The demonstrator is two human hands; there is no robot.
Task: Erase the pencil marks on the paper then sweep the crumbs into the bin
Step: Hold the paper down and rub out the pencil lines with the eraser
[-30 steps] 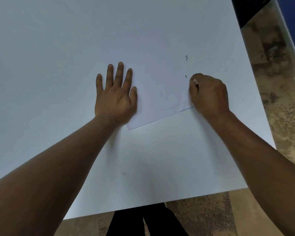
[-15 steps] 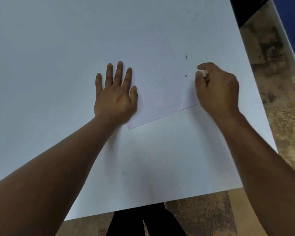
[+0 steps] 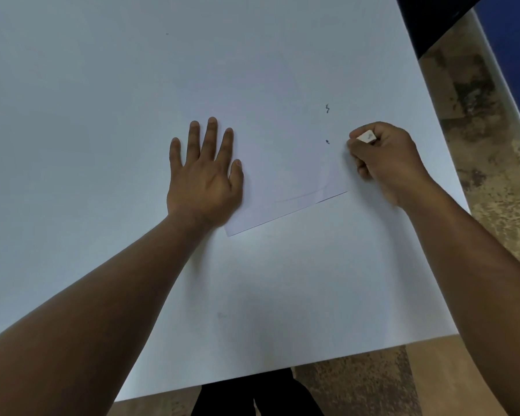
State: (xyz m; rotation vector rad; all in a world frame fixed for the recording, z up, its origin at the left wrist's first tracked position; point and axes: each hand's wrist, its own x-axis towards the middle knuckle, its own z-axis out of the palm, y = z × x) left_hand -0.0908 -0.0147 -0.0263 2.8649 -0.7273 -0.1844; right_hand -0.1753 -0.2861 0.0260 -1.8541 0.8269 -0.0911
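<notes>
From the head view, the right hand [image 3: 385, 163] pinches a white eraser [image 3: 367, 136] at the paper's [image 3: 282, 163] right edge; the nearer pencil mark [image 3: 327, 142] lies just left of that grip, another mark [image 3: 327, 108] beyond. The left hand [image 3: 204, 181] lies flat and unclenched, pinning the paper to the table [image 3: 102, 85].

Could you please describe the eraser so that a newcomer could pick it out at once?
On the white table, find the right hand beside the paper. The eraser is the small white block pinched in its fingertips, paler than the hand.
</notes>
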